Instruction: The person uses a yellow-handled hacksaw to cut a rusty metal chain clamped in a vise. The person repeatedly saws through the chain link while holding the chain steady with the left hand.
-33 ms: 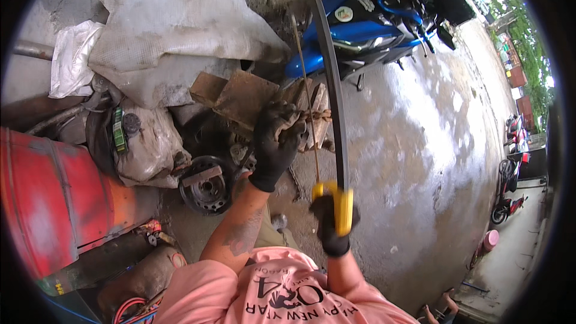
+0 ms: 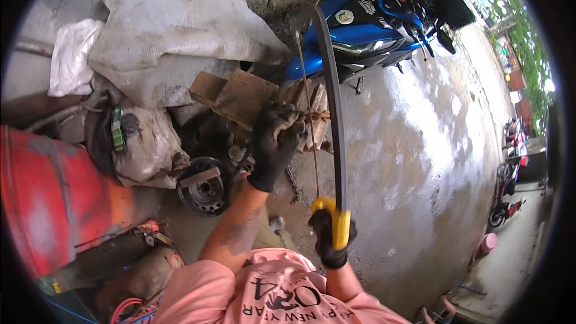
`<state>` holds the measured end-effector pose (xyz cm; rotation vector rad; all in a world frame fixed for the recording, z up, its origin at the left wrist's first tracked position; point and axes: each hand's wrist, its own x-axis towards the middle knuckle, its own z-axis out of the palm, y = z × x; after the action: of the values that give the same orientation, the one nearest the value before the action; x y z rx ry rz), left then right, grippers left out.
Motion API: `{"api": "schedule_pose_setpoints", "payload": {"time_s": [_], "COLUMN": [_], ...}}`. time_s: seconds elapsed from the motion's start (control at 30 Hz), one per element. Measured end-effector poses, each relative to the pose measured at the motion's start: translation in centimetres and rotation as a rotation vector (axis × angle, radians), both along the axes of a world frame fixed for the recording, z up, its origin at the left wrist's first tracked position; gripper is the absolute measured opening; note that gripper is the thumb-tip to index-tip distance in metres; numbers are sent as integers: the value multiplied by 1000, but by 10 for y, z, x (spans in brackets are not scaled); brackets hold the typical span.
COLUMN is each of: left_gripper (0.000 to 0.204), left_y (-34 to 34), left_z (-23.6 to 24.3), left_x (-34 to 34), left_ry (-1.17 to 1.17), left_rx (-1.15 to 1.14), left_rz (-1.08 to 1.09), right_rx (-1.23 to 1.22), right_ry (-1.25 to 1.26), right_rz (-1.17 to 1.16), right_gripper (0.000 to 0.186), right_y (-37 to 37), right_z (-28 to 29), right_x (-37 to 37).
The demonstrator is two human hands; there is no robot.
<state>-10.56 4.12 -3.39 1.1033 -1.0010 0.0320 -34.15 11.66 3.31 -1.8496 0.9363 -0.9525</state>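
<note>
In my right hand (image 2: 330,240), gloved in black, is the yellow handle of a hacksaw (image 2: 337,126) with a dark curved frame. Its thin rusty blade stretches away from me and crosses a rusty chain (image 2: 318,116). The black-gloved left hand (image 2: 277,141) grips this chain just left of the blade, fingers curled round it. Under the chain stand wooden blocks (image 2: 246,97), part of them hidden by my left hand. The exact spot where blade and chain meet is too small to make out.
A blue motorcycle (image 2: 354,30) stands beyond the saw. To my left are a red drum (image 2: 48,192), a wheel rim (image 2: 207,186) and a stuffed sack (image 2: 150,144). Behind the blocks lies a grey tarp (image 2: 180,18). Wet concrete floor (image 2: 420,174) extends to the right.
My right hand has drawn the hacksaw back toward my body. The left hand keeps its grip on the chain in nearly the same place.
</note>
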Motion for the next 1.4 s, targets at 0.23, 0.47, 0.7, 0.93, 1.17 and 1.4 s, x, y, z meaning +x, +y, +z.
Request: {"api": "schedule_pose_setpoints", "payload": {"time_s": [0.23,0.47,0.7,0.93,1.17,1.4], "left_gripper": [18,18,19,28,27,14], "left_y": [9,2,0,7,12,13], "left_z": [2,21,11,-40,-13,-6], "left_x": [-3,-5,-10,8,-1,3], "left_ry": [-132,-14,114,475,-58,84], "left_rx": [129,135,153,150,320,358], "left_rz": [46,55,-14,-118,102,5], "right_rx": [12,-179,-268,-455,-402,-256], "right_ry": [127,86,-13,-171,-154,-169], "right_rz": [49,-10,24,125,104,71], "right_gripper": [32,13,8,25,29,23], "right_y": [61,-17,-44,-31,-22,-19], "right_z": [11,-8,-2,-17,-30,-18], "right_x": [-81,1,32,23,12,6]}}
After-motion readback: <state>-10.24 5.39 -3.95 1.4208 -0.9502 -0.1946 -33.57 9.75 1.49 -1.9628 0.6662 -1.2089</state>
